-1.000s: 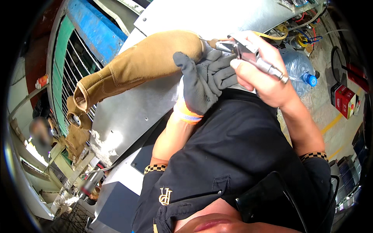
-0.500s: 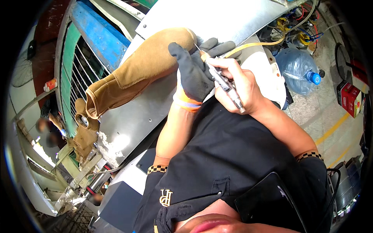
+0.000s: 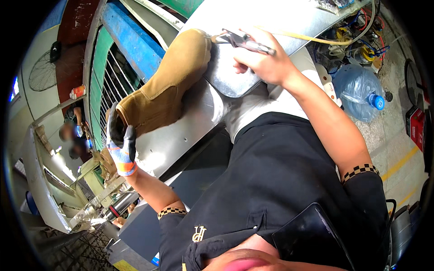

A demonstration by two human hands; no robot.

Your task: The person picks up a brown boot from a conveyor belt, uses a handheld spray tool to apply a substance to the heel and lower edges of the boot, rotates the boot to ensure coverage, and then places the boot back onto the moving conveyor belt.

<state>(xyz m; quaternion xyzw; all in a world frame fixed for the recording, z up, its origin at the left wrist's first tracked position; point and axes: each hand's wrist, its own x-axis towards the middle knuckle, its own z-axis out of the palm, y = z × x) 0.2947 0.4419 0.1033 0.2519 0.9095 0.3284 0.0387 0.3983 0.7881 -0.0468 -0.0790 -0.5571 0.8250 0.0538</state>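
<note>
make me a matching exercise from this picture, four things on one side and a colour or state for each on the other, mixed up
Things:
1. boot
2. left hand
3. right hand
4. water jug

Colours or states:
A. bare, holding a metal hand tool at the boot's toe
B. tan suede, lying on the shiny metal work surface
C. clear blue with a blue cap, standing on the floor
D. in a dark work glove with an orange cuff, gripping the boot's opening

Right pairs: 1-B, 2-D, 3-A, 4-C
</note>
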